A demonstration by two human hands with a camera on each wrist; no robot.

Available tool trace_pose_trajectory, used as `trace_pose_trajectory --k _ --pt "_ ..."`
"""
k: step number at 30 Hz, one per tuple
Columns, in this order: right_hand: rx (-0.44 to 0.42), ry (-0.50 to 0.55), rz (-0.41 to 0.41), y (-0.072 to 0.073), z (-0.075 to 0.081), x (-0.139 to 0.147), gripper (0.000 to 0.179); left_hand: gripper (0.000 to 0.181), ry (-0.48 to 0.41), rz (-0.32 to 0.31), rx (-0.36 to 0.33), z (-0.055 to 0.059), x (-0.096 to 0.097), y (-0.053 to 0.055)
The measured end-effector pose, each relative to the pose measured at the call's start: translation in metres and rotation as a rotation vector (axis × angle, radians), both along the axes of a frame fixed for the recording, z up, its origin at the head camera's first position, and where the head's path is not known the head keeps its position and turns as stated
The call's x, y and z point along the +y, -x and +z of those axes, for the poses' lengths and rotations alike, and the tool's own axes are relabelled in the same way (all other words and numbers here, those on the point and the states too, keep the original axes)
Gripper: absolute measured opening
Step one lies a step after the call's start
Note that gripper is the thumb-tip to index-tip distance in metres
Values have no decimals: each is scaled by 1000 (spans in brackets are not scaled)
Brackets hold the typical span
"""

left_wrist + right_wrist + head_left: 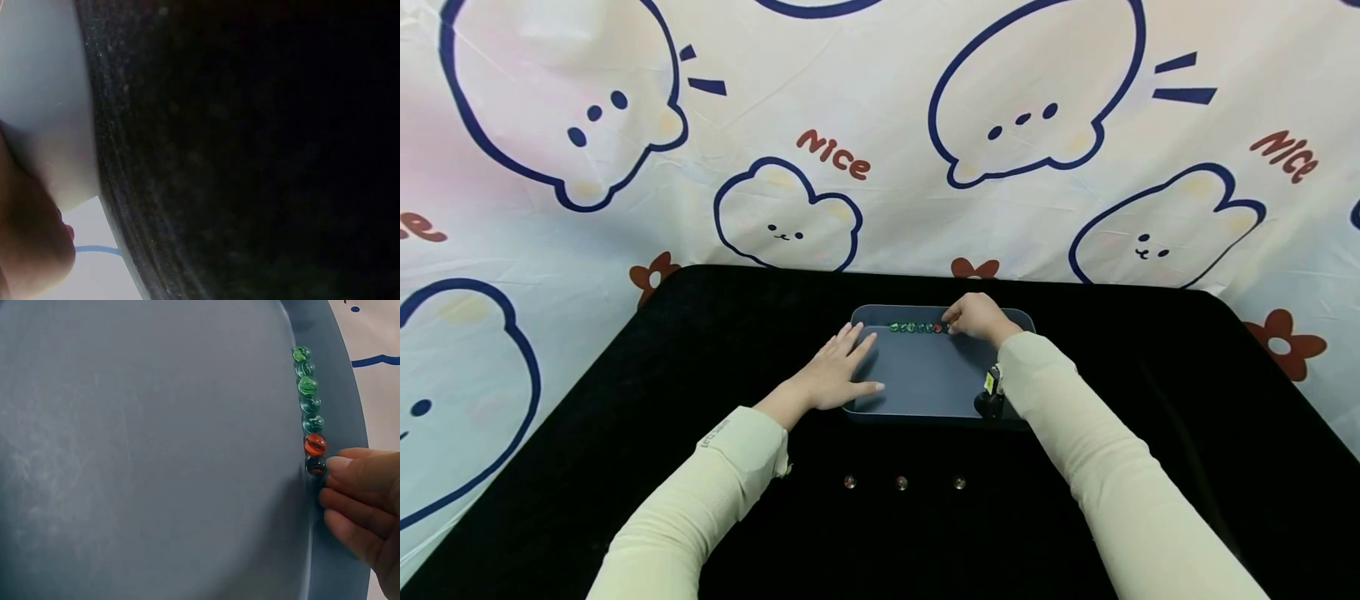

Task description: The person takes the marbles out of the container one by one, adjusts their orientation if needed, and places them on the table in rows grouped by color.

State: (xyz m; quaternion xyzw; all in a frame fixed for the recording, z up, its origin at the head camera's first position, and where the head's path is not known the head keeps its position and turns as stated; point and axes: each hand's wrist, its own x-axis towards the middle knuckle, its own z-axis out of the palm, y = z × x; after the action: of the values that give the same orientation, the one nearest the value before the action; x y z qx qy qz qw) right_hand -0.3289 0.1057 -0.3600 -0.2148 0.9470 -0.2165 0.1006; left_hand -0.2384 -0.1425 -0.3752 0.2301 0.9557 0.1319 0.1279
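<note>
A row of glass marbles (307, 385) lies along the far wall of a grey-blue tray (917, 379). Most are green and clear; towards the right end come an orange marble (315, 444) and then a dark marble (316, 465). My right hand (977, 317) reaches over the far rim and pinches the dark marble at its fingertips, beside the orange one. With fingers spread, my left hand (827, 372) rests at the tray's left edge. The left wrist view catches only part of that hand (34, 244) beside the tray wall.
Three more marbles stand spaced apart on the black cloth in front of the tray: a left marble (850, 482), a middle marble (902, 482) and a right marble (959, 482). A patterned curtain (895, 217) hangs behind the table. A black wrist camera (990, 396) overlaps the tray's near right corner.
</note>
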Motion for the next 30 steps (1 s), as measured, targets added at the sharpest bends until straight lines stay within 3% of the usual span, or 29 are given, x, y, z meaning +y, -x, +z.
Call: trace_pose_trajectory --k 8,21,30 --pt "16 -68 7 -1 1 -2 22 78 -7 -2 1 -1 0 1" --pt "46 -90 -23 -6 1 -4 16 79 -1 4 2 -2 -1 2" --pt "77 -135 10 -6 2 -5 13 78 1 5 10 -4 0 3"
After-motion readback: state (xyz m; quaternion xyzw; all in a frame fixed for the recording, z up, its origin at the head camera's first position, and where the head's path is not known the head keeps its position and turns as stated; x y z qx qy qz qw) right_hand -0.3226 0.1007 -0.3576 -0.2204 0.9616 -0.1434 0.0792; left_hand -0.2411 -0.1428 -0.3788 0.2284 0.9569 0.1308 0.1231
